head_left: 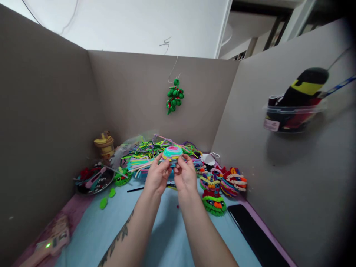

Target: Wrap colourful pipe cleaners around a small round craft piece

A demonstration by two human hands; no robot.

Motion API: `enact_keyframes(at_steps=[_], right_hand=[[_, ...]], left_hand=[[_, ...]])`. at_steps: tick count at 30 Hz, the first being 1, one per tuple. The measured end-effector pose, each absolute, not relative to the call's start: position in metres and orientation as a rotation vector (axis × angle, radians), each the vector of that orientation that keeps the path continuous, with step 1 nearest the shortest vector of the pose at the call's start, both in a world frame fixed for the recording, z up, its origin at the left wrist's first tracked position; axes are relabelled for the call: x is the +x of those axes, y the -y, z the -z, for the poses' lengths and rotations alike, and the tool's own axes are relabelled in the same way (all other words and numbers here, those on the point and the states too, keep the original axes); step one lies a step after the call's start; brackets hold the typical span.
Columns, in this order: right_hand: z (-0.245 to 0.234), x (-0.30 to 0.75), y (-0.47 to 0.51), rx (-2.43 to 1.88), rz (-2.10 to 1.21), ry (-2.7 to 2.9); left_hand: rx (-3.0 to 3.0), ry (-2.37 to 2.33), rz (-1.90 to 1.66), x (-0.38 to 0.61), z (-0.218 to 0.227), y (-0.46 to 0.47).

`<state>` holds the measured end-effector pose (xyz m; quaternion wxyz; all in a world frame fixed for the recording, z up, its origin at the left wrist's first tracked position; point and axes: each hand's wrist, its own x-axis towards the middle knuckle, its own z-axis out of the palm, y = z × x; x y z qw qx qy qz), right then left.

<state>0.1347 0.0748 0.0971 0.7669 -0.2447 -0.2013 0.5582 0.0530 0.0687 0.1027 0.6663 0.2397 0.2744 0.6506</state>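
Observation:
My left hand [157, 177] and my right hand [185, 176] are raised side by side over the light blue table top [91, 230]. Together they pinch a small round coil of pipe cleaners [172, 152], teal round the rim with pink and red at the centre. The left fingers grip its left edge, the right fingers its right edge. Right behind the coil lies a loose heap of green, yellow and purple pipe cleaners [147, 150].
Several finished pipe-cleaner figures [219, 185] lie to the right, with a black phone [256, 233] nearer me. A metal dish of tools [93, 180] and a glue gun [52, 241] are at the left. Grey cardboard walls surround the table; a green ornament [174, 95] hangs on the back wall.

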Motion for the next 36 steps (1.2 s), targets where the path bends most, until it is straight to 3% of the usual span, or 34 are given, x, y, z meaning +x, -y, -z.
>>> enact_keyframes(at_steps=[9,14,16,27,30,32,36], right_hand=[[-0.100,0.128,-0.069,-0.609,-1.355,0.490],[-0.100,0.144,-0.075,-0.614,-1.389,0.465],[-0.098,0.152,-0.079,-0.626,-1.367,0.476],[-0.081,0.111,-0.084,-0.832,-1.292,0.899],[-0.074,0.076,-0.103,-0.917,-1.042,1.427],[-0.073,0.053,-0.123,-1.036,-0.699,1.833],[-0.076,0.026,-0.167,-1.124,-0.499,2.016]], left_hand=[[0.449,-0.658,-1.774,0.040,-0.117,-0.071],[0.629,-0.593,-2.532,-0.031,-0.142,-0.059],[0.576,-0.658,-2.673,-0.060,-0.142,-0.055],[0.118,-0.626,-2.456,-0.131,-0.134,-0.055],[0.192,-0.554,-2.514,-0.154,-0.136,-0.046],[0.244,-0.504,-2.526,-0.163,-0.139,-0.040],[0.149,-0.413,-2.502,-0.167,-0.152,-0.030]])
